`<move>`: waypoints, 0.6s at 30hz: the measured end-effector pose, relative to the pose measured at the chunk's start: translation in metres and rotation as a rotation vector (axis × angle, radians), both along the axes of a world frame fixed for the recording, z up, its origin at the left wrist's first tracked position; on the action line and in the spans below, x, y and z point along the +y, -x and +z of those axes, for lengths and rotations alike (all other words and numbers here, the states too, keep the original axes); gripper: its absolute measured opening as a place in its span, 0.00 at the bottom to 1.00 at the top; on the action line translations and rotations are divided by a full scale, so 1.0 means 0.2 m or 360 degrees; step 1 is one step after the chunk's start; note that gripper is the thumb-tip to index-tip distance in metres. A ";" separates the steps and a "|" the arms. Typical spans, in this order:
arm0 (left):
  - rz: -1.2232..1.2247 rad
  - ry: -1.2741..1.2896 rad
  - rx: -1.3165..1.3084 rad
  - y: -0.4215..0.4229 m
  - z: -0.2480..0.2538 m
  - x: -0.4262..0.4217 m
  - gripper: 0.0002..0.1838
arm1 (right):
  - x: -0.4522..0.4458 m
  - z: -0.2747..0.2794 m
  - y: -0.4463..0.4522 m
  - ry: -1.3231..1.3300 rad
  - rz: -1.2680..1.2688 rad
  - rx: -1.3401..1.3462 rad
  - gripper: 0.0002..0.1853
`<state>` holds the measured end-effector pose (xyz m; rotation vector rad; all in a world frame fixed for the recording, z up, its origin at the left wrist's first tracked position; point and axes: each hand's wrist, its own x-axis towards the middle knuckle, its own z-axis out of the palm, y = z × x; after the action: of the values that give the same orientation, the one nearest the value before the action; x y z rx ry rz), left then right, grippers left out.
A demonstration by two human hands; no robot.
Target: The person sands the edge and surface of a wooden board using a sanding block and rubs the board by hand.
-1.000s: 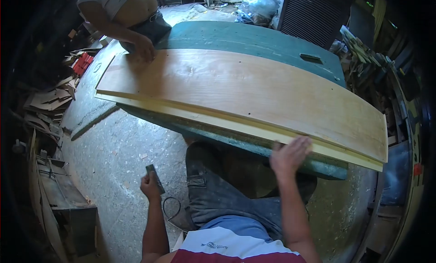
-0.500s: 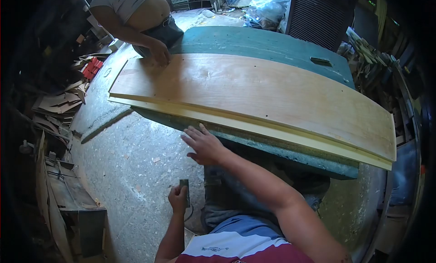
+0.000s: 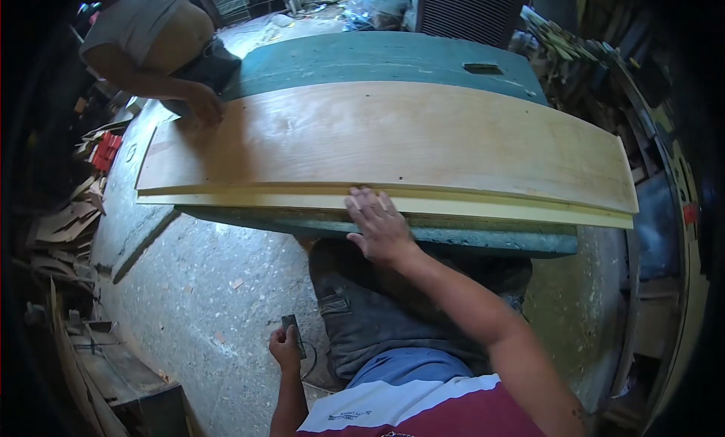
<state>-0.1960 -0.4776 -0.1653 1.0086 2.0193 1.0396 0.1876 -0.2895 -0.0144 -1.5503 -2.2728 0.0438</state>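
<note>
A long pale wooden panel point(image 3: 325, 138) lies across the green worktable point(image 3: 302, 55), with a yellowish strip point(image 3: 491, 206) along its near edge. My right hand point(image 3: 380, 227) rests its spread fingers on that strip, near the middle of its length. Low on the left, away from the panel, my left hand point(image 3: 285, 348) is closed around a small dark flat block point(image 3: 291, 327). Small dark dots mark the panel's surface.
At the table's left end another person point(image 3: 158, 44) has a hand on the panel. Wood scraps point(image 3: 68, 225) and a red object point(image 3: 106, 151) are at the left. Stacked sticks point(image 3: 559, 40) and a dark louvred panel point(image 3: 472, 10) stand behind.
My right hand has moved from beside the table's near edge onto the yellowish strip. My left hand still holds the dark block. The view has shifted, and the panel now looks more level.
</note>
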 end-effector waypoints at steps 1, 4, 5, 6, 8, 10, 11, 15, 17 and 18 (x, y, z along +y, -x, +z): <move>-0.0037 0.0020 0.0026 -0.03 0.03 0.03 0.12 | -0.06 -0.01 -0.06 -0.0047 -0.0120 -0.0025 0.43; -0.0167 -0.0071 -0.0073 -0.04 0.00 0.15 0.12 | -0.20 0.00 -0.21 -0.0136 -0.0298 -0.0065 0.43; -0.0175 -0.0057 -0.0085 -0.06 0.02 0.20 0.12 | -0.22 0.00 -0.22 -0.0190 -0.0344 -0.0074 0.44; -0.0168 -0.0065 -0.0080 -0.09 0.07 0.28 0.12 | -0.21 0.00 -0.22 -0.0198 -0.0338 -0.0068 0.44; -0.0336 -0.0184 0.0316 -0.13 0.18 0.40 0.13 | -0.20 0.01 -0.19 -0.0183 -0.0428 -0.0064 0.45; -0.0356 -0.0281 0.0354 -0.18 0.29 0.52 0.14 | -0.14 0.04 -0.10 -0.0111 -0.0370 -0.0009 0.46; -0.0396 -0.0371 0.0384 -0.21 0.34 0.57 0.15 | -0.09 0.06 -0.05 -0.0033 -0.0330 0.0036 0.46; -0.0447 -0.0534 0.0288 -0.28 0.60 0.65 0.13 | 0.07 0.06 0.19 -0.0124 -0.0112 0.0070 0.42; -0.0282 -0.0520 0.0009 -0.33 0.72 0.68 0.13 | 0.10 0.06 0.26 -0.0041 0.0145 0.0390 0.41; -0.0124 -0.0506 -0.0272 -0.32 0.76 0.68 0.14 | 0.12 0.06 0.33 0.0064 0.0397 0.0705 0.39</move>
<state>-0.1319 -0.3413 -0.0133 1.1071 1.6976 1.3846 0.1212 -0.2657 -0.0034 -1.1266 -2.0953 0.4561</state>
